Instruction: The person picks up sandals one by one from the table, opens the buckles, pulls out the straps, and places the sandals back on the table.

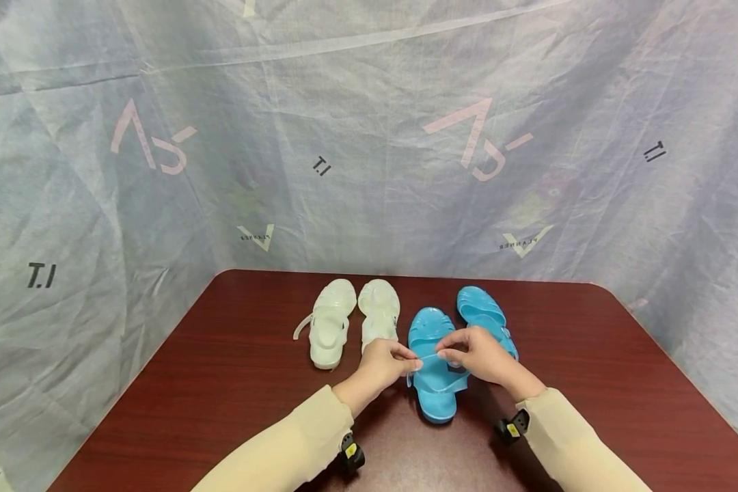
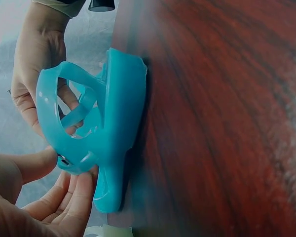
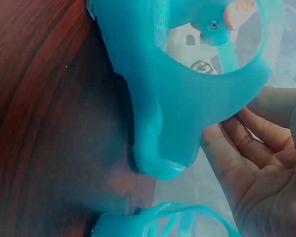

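A blue jelly sandal point(image 1: 436, 406) lies on the table with its heel toward me. My left hand point(image 1: 378, 366) is at its left side, thumb and fingers pinching the sandal's ankle strap point(image 2: 49, 111) beside a small metal fitting point(image 2: 64, 159). On the opposite side, my right hand point(image 1: 483, 354) pinches the strap, thumb on one face and fingers on the other in the right wrist view. The strap arches over the sole between both hands. Just behind my right hand is the second blue sandal point(image 1: 478, 305), partly hidden by it.
Left of the blue pair stand two whitish sandals point(image 1: 328, 335), the left one with its strap point(image 1: 303, 326) sticking out sideways. My left hand covers the heel of the other whitish sandal point(image 1: 379, 301). A printed cloth point(image 1: 369, 137) hangs behind the dark red table point(image 1: 234, 383).
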Action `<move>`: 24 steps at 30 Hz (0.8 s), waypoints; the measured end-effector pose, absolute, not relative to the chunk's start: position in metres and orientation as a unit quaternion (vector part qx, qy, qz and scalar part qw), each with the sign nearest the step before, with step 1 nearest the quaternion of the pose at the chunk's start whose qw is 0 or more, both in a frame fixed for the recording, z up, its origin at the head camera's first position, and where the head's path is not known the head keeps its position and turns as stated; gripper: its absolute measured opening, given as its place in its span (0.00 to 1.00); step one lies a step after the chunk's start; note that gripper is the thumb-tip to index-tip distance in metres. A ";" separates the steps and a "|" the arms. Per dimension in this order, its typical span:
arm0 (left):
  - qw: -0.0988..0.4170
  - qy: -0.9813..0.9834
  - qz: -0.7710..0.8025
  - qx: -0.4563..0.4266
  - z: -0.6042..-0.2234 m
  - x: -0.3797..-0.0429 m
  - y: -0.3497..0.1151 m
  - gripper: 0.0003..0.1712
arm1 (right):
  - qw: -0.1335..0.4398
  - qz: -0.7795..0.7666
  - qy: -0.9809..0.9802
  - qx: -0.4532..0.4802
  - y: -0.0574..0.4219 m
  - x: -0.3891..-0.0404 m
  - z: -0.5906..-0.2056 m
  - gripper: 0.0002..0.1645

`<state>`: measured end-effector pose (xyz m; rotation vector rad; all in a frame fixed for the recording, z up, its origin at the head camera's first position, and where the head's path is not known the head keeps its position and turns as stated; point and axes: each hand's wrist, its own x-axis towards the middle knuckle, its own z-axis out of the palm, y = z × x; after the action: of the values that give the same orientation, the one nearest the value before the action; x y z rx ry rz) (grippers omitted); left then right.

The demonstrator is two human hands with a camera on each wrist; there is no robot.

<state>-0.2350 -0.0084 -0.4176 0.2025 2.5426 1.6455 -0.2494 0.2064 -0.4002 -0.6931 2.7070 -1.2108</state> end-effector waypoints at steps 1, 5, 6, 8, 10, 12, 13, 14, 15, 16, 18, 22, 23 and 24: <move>0.052 0.836 0.542 0.067 -0.418 -0.235 -0.008 0.07 | 0.046 -0.397 0.888 -0.229 0.207 -0.249 -0.400 0.11; 0.052 0.834 0.545 0.064 -0.418 -0.235 -0.008 0.07 | 0.039 -0.395 0.889 -0.229 0.206 -0.249 -0.400 0.11; 0.052 0.834 0.545 0.063 -0.418 -0.235 -0.008 0.07 | 0.039 -0.395 0.889 -0.228 0.206 -0.249 -0.400 0.11; 0.051 0.835 0.544 0.061 -0.418 -0.235 -0.008 0.07 | 0.039 -0.395 0.890 -0.223 0.205 -0.248 -0.400 0.11; 0.051 0.836 0.542 0.061 -0.419 -0.234 -0.008 0.07 | 0.041 -0.396 0.891 -0.219 0.205 -0.248 -0.401 0.11; 0.049 0.838 0.540 0.063 -0.420 -0.234 -0.008 0.07 | 0.040 -0.398 0.890 -0.218 0.205 -0.247 -0.402 0.11; 0.048 0.839 0.538 0.063 -0.420 -0.234 -0.008 0.07 | 0.040 -0.399 0.890 -0.217 0.205 -0.247 -0.402 0.11; 0.047 0.839 0.538 0.065 -0.421 -0.234 -0.008 0.07 | 0.040 -0.400 0.890 -0.217 0.205 -0.246 -0.402 0.11; 0.046 0.840 0.536 0.066 -0.420 -0.234 -0.008 0.07 | 0.040 -0.401 0.889 -0.217 0.205 -0.246 -0.403 0.11; 0.045 0.842 0.534 0.068 -0.420 -0.234 -0.008 0.07 | 0.041 -0.402 0.888 -0.219 0.205 -0.246 -0.403 0.11; 0.044 0.843 0.532 0.070 -0.420 -0.233 -0.008 0.07 | 0.042 -0.404 0.887 -0.219 0.206 -0.245 -0.403 0.11; 0.036 0.846 0.528 0.072 -0.418 -0.232 -0.008 0.06 | 0.050 -0.416 0.882 -0.215 0.207 -0.245 -0.405 0.12; 0.034 0.847 0.526 0.072 -0.417 -0.232 -0.007 0.06 | 0.054 -0.419 0.881 -0.212 0.207 -0.244 -0.406 0.12; 0.032 0.848 0.524 0.072 -0.417 -0.232 -0.006 0.06 | 0.059 -0.424 0.879 -0.209 0.208 -0.244 -0.407 0.12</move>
<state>-0.2316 -0.0062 -0.4170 0.2226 2.6117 1.6129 -0.2436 0.2080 -0.4066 -0.6330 2.6620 -1.2842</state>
